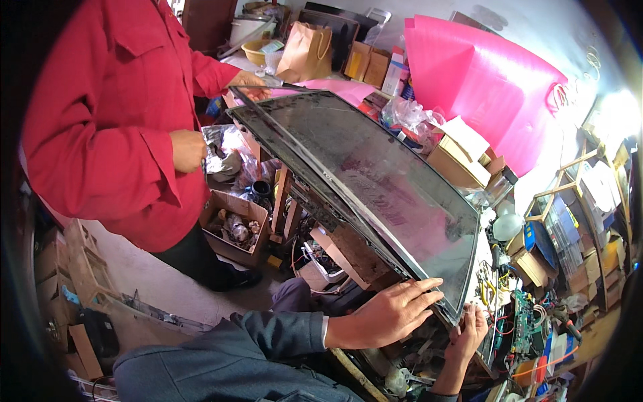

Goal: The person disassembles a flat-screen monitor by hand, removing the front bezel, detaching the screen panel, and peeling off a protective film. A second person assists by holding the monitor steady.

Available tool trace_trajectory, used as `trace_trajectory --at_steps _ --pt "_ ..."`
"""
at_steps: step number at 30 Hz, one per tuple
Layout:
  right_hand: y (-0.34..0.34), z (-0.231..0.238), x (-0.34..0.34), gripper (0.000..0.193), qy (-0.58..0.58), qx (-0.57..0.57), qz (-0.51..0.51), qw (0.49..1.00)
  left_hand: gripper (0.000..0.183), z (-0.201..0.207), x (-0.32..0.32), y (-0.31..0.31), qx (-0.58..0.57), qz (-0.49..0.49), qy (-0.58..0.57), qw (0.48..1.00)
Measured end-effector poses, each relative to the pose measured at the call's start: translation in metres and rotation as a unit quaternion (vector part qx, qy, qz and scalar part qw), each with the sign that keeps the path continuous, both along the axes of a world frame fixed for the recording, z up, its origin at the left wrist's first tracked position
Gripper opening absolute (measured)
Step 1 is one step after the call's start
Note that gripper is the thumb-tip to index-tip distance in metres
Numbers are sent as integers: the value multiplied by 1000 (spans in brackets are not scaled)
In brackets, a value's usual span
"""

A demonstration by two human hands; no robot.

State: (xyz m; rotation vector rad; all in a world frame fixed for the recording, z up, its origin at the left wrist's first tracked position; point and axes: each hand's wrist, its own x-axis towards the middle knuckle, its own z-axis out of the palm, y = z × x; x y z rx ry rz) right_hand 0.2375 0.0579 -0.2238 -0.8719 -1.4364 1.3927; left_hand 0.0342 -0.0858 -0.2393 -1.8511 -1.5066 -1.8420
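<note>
We're hanging onto the near end of a big flat screen panel (375, 187) right now, dark glass side up, and it's tilting across the cluttered workbench (536, 295) from our corner up toward the far end. Our left hand (385, 313) is lying spread over the near bottom corner, fingers stretched out flat along the bezel, pressing more than gripping. Our right hand (469, 331) is coming up from underneath just beside it, fingers curled around the panel's lower edge, so that one is carrying weight.

Looks to us like we're in the middle of lifting or turning the panel with a helper, not setting it down yet, since it's sitting well off level and nothing flat is showing under it. Next bit probably needs both ends moving together and a firm hold on the frame rather than the glass, because a twist could crack it.

Under the panel we're seeing a wooden stand (284, 201) and a cardboard box (231, 228) of parts on the floor. Further out, a person in a red shirt (114, 114) is holding the far corner with one hand (249, 82); the other hand (189, 151) is closed near the waist, can't tell on what. Behind all that, a pink sheet (482, 87) is leaning on the wall.
</note>
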Motion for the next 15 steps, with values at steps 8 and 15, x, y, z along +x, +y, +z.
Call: trace_trajectory --at_steps 8,15 --pt "3 7 -36 14 58 -8 -36 998 45 -13 -9 7 13 69 132 989" --pt "-10 6 -20 9 20 -3 3 1000 40 -10 -15 -9 28 47 88 995"
